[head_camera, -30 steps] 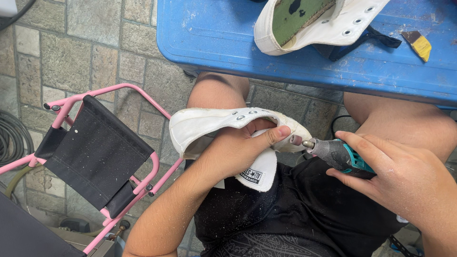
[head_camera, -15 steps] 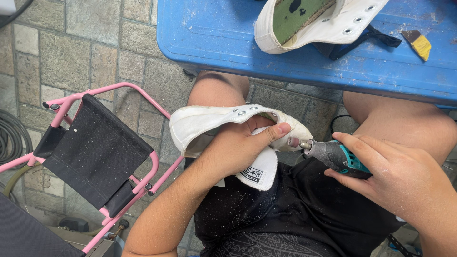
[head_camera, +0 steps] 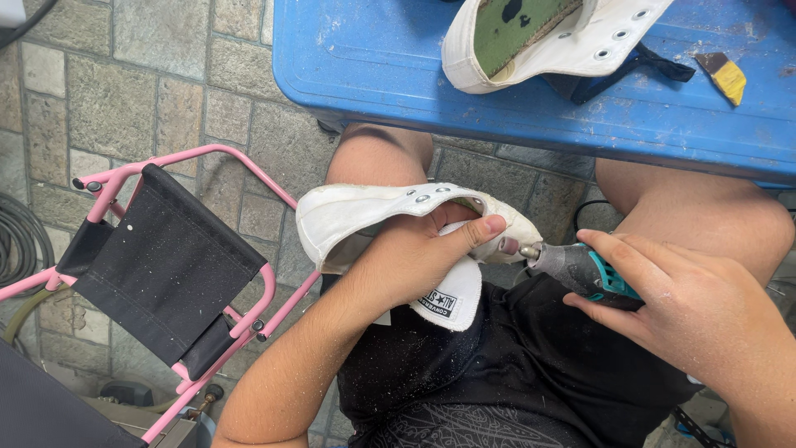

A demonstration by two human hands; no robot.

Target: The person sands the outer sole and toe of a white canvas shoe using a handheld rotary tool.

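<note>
My left hand (head_camera: 414, 257) grips a white canvas sneaker (head_camera: 356, 220) over my lap, thumb stretched along its toe end. My right hand (head_camera: 696, 311) holds a grey and teal rotary tool (head_camera: 576, 270), whose small tip touches the sneaker's toe beside my left thumb. The shoe's tongue hangs below my left hand. A second white sneaker (head_camera: 531, 37) lies on its side on the blue table (head_camera: 373, 66), its green insole showing.
A pink folding stool with a black fabric seat (head_camera: 166, 265) stands at my left on the stone-tiled floor. A piece of sandpaper (head_camera: 723, 75) and a dark strap lie on the table. A hose coil (head_camera: 16, 241) sits at the far left. White dust speckles my black shorts.
My left thumb has shifted slightly along the toe, and the rotary tool stays pressed at the same spot. Little else has moved.
</note>
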